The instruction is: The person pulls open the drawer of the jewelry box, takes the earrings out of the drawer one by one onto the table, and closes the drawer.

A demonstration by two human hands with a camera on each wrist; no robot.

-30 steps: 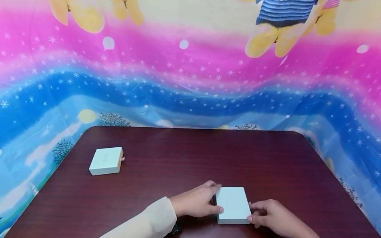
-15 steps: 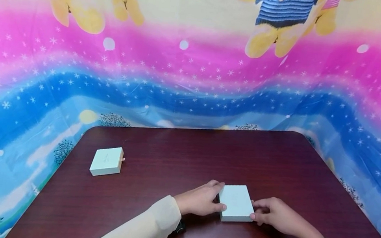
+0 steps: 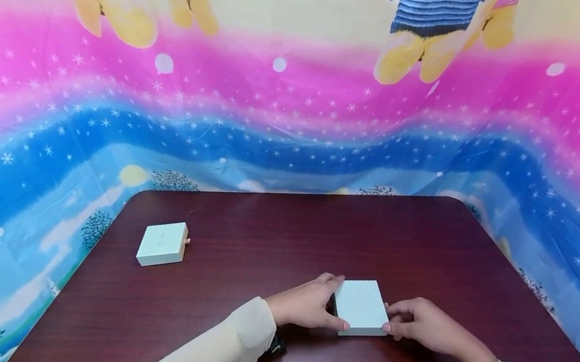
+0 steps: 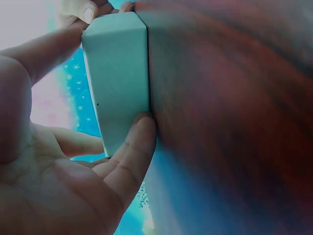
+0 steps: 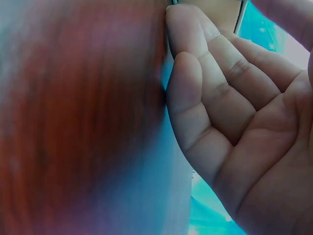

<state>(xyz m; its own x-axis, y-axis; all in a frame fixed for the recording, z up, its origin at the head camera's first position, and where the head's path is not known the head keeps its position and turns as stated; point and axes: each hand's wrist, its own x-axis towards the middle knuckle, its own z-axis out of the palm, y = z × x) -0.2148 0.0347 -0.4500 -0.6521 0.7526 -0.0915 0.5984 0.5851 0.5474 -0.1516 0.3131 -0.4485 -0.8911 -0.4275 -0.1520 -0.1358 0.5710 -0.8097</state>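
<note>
A flat, square white box (image 3: 362, 304) lies on the table in front of me. My left hand (image 3: 307, 304) grips its left side, with the thumb at the near left corner and fingers at the far left corner. In the left wrist view, the pale side of the box (image 4: 117, 78) shows between thumb and fingers. My right hand (image 3: 426, 327) holds the right edge between thumb and curled fingers. The right wrist view shows the curled fingers (image 5: 215, 73) of that hand beside a tan box end (image 5: 220, 14); the exact pinch point is hidden.
A second white box (image 3: 163, 244), with small lettering on top and a small tab (image 3: 187, 241) on its right side, lies at the table's left. The dark red-brown table (image 3: 262, 232) has rounded far corners. A printed cloth (image 3: 278, 101) hangs behind it.
Both hands and the box between them have shifted slightly right and away from me. My left thumb has slid toward the near edge of the box. The second box stays in place.
</note>
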